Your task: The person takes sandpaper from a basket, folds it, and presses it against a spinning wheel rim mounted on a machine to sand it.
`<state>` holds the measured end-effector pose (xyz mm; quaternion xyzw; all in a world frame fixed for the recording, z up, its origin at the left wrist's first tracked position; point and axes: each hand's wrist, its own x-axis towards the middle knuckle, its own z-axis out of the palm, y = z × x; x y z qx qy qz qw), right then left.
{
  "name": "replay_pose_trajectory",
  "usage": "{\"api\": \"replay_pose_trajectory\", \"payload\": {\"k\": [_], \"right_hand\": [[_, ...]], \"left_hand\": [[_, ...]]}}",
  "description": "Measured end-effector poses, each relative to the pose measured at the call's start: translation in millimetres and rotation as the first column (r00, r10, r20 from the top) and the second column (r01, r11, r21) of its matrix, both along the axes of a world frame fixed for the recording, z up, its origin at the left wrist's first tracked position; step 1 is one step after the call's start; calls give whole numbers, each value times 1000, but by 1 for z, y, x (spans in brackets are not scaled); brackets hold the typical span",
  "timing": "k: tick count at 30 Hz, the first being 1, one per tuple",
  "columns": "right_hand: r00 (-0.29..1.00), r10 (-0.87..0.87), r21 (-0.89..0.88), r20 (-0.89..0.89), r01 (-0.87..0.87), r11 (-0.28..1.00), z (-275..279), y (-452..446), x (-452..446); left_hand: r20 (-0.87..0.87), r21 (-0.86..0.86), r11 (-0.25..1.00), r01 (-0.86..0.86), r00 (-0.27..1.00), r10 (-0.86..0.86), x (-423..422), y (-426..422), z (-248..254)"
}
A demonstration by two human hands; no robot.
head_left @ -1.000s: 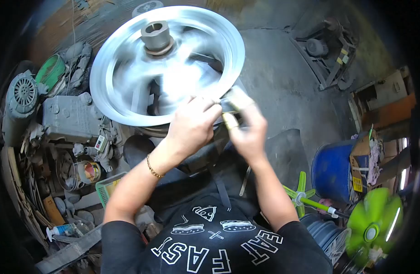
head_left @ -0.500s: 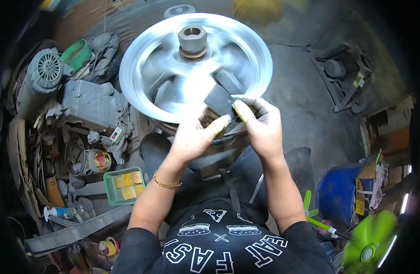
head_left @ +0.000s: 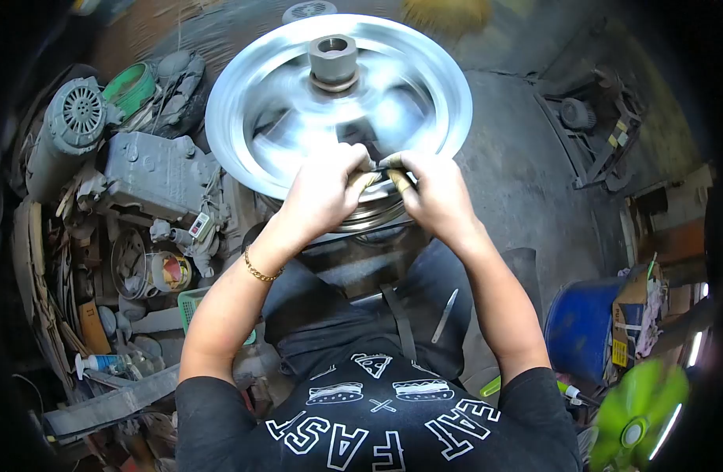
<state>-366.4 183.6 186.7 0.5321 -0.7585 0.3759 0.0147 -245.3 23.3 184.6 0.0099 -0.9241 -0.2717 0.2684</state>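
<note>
A silvery wheel rim (head_left: pixel 222 110) lies in front of me, its spokes smeared by spinning. A large metal nut (head_left: pixel 333 67) sits at its hub. At the rim's near edge, my left hand (head_left: pixel 322 193) and my right hand (head_left: pixel 441 193) meet with fingertips almost together. Both are closed in a pinch on a dark, folded piece of sandpaper (head_left: pixel 380 171), mostly hidden by the fingers. Yellowish tape covers several fingertips. Whether the sandpaper presses on the metal cannot be seen clearly.
A grey motor (head_left: pixel 77 118) and a grey machine housing (head_left: pixel 153 173) stand at the left. A green basket (head_left: pixel 190 303) is partly behind my left arm. At the right are a blue drum (head_left: pixel 577 326) and a green fan (head_left: pixel 636 421). A slim metal blade (head_left: pixel 446 315) lies at my thigh.
The sandpaper was held up as a flat dark rectangle above the wheel; now it is folded between the fingers. Both hands have turned inward to the near rim, elbows spread wider.
</note>
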Motion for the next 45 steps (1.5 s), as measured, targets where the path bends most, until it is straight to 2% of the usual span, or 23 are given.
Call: {"api": "replay_pose_trajectory", "payload": {"k": [1, 3, 6, 9, 13, 15, 16, 18, 19, 21, 22, 25, 29, 31, 33, 35, 37, 38, 39, 41, 45], "right_hand": [[1000, -6, 47, -30, 8, 999, -7, 3, 0], [993, 39, 7, -111, -39, 999, -19, 7, 3], [987, 122, 17, -102, -121, 993, -19, 15, 7], [980, 118, 10, -159, -118, 993, -24, 17, 2], [989, -25, 35, -149, 30, 999, -27, 22, 3], [986, -37, 5, -161, 38, 999, -33, 25, -1], [984, -50, -24, -173, 46, 999, -35, 26, -4], [984, -78, -64, -158, 69, 996, -38, 28, -7], [985, -103, -101, -140, 89, 991, -37, 29, -8], [985, -100, -60, -140, 93, 994, -33, 31, -11], [986, -96, -21, -138, 94, 995, -32, 33, -13], [984, -100, -65, -144, 92, 994, -34, 35, -15], [978, -90, -69, -190, 78, 995, -31, 34, -16], [990, -59, -12, -130, 58, 998, -25, 33, -15], [991, -43, 12, -123, 45, 999, -25, 30, -12], [993, -31, 35, -118, 35, 999, -27, 25, -12], [986, 4, -10, -166, -6, 1000, -31, 20, -13], [989, 7, 56, -145, 1, 998, -30, 20, -13], [989, 4, 56, -148, 4, 998, -29, 19, -11], [985, 8, 53, -175, 2, 999, -29, 16, -10], [986, 4, 65, -164, 7, 998, -31, 14, -9]], "left_hand": [[38, 43, 999, 20, 999, -22, 0, 1, -6], [47, -59, 996, 60, 997, -58, 1, 4, -10], [74, -45, 987, 157, 985, -153, 2, 5, -16], [110, -16, 972, 234, 967, -231, -6, 3, -21], [69, -69, 956, 286, 957, -281, -19, 11, -18], [-51, -47, 952, 303, 951, -306, -28, 14, -23], [-56, -50, 951, 306, 950, -308, -31, 16, -24], [117, -32, 973, 230, 967, -225, -34, 20, -24], [112, -33, 972, 231, 968, -227, -37, 19, -25], [79, -40, 964, 262, 963, -258, -45, 20, -27], [-16, 8, 963, 268, 963, -268, -45, 25, -26], [71, -24, 978, 206, 976, -204, -44, 28, -26], [15, 1, 969, 248, 969, -248, -46, 26, -29], [6, 44, 969, 245, 969, -245, -41, 28, -28], [116, -48, 977, 207, 973, -200, -33, 24, -23], [62, -38, 975, 217, 975, -214, -33, 20, -24], [4, 43, 977, 209, 978, -209, -28, 20, -16], [64, 87, 980, 178, 981, -184, -26, 20, -19], [163, 56, 988, 144, 975, -151, -22, 20, -12], [76, 7, 979, 202, 977, -202, -27, 11, -22], [15, 95, 972, 213, 976, -216, -22, 15, -14]]}}
